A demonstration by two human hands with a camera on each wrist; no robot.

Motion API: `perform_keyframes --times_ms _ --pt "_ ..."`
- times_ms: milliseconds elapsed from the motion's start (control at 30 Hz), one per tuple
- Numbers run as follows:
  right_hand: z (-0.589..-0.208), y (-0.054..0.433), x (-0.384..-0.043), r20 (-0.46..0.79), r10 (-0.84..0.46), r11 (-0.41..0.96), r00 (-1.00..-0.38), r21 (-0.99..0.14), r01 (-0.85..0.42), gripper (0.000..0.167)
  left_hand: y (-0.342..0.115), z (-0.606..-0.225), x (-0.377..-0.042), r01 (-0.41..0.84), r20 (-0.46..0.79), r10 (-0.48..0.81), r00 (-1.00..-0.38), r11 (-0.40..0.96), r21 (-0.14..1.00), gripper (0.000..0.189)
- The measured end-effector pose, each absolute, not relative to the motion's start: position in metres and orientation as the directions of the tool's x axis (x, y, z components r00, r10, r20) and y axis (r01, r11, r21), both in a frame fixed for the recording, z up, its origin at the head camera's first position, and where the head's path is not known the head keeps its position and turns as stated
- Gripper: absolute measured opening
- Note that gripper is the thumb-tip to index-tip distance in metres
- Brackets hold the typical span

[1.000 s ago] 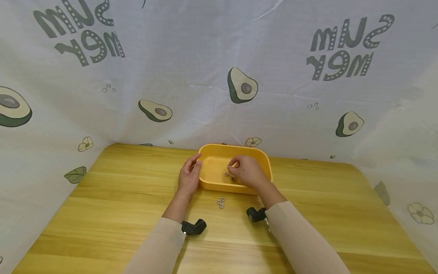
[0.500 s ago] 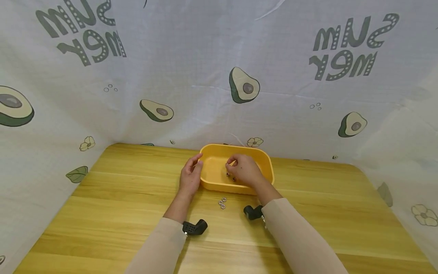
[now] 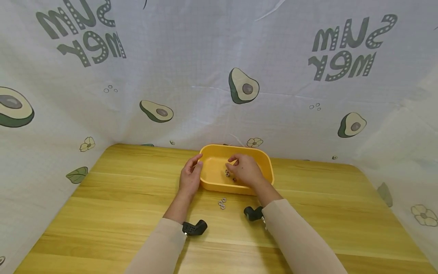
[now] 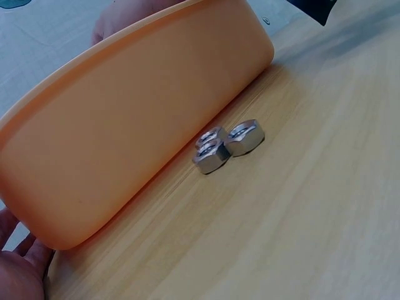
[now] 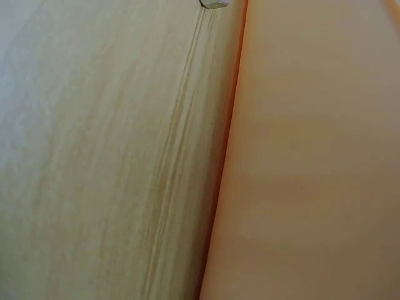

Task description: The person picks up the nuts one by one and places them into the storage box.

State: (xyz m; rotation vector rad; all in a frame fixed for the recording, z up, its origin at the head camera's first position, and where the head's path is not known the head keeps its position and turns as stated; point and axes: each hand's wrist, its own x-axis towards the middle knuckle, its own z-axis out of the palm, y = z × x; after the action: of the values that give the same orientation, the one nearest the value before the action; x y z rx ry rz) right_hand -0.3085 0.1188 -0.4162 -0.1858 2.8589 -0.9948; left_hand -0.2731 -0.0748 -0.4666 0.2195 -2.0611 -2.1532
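Note:
A yellow plastic bin (image 3: 219,187) lies near the far edge of the table. Against its left end rests my left hand (image 3: 189,179), fingers and thumb relaxed at the wall. Inside the bin my right hand (image 3: 247,170) hovers low, thumb and index finger apart with nothing between them. Just below those fingertips lie small metal hex nuts (image 3: 227,174), with another hex nut (image 3: 234,179) a little to the right. Outside the front wall, three more hex nuts (image 4: 244,137) sit clustered on the wood, as the left wrist view shows closely.
A wood-grain table (image 3: 119,213) spreads out on both sides of the bin. White cloth (image 3: 191,121) printed with avocados hangs behind its far edge. Black wrist cameras (image 3: 195,227) jut inward from both sleeves. The right wrist view mostly shows the bin's outer wall (image 5: 312,156).
My right thumb and index finger have parted and let go of a hex nut, which now lies in the bin beside another. My left hand stays at the bin's left end.

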Motion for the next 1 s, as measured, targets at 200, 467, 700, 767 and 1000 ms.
perform_keyframes --times_ms 200,467,700,767,1000 --pt "-0.411 0.12 -0.304 -0.036 -0.153 0.749 -0.988 -0.656 -0.092 0.025 -0.074 -0.468 -0.273 0.02 0.012 -0.211 -0.977 -0.035 0.999 0.036" --pt "-0.4 0.117 -0.292 0.034 -0.168 0.746 -0.985 -0.649 -0.15 0.023 -0.073 -0.467 -0.273 0.017 0.01 -0.214 -0.977 -0.032 0.999 0.036" --pt "-0.392 0.115 -0.276 0.063 -0.178 0.707 -0.982 -0.686 -0.172 0.021 -0.073 -0.466 -0.273 0.016 0.009 -0.207 -0.978 -0.03 0.999 0.036" --pt "-0.391 0.114 -0.272 0.071 -0.187 0.694 -0.98 -0.697 -0.183 0.021 -0.074 -0.466 -0.273 0.011 0.005 -0.205 -0.979 -0.029 1.0 0.036" --pt "-0.386 0.113 -0.259 0.071 -0.194 0.655 -0.978 -0.733 -0.183 0.02 -0.075 -0.467 -0.273 0.008 0.002 -0.211 -0.977 -0.03 1.0 0.036"
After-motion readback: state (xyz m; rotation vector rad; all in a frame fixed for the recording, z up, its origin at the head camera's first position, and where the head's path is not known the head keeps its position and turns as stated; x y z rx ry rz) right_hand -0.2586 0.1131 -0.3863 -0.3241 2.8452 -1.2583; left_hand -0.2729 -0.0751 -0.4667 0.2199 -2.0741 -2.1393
